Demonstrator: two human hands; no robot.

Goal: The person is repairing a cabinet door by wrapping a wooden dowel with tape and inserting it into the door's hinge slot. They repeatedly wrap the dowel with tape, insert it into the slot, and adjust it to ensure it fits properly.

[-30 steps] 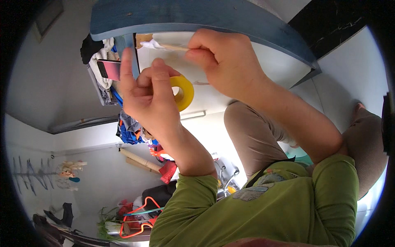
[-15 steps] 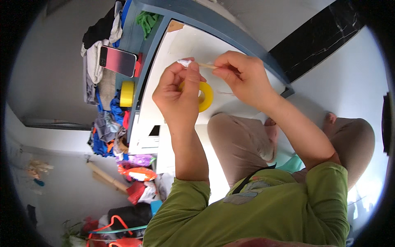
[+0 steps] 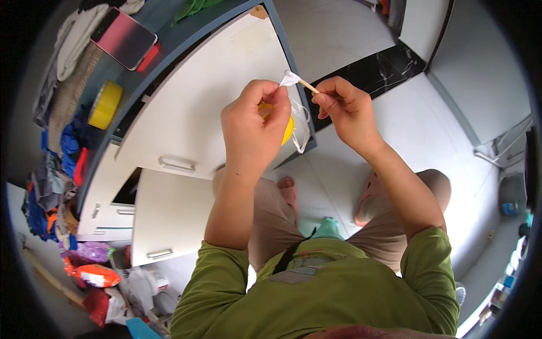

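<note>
My right hand pinches a thin, pale wooden stick between thumb and fingertips. White, crumpled film-like material sits at the stick's upper left end. The thumb and forefinger of my left hand are closed on that white material; I cannot tell if it is paper, cloth or plastic. A yellow ring-shaped tape roll shows behind the left hand, partly covered by it; how it is held is hidden. Loops of thin white string hang between the two hands.
White cabinet fronts with a metal handle stand below the blue-grey top. On that top lie a phone, a yellow tape roll and piled clothes. Packets sit lower left. My slippered feet rest on pale floor.
My view has swung to the right, so more floor shows. Both hands stay close together, and the stick now slants down toward the right hand. White string loops have come into sight.
</note>
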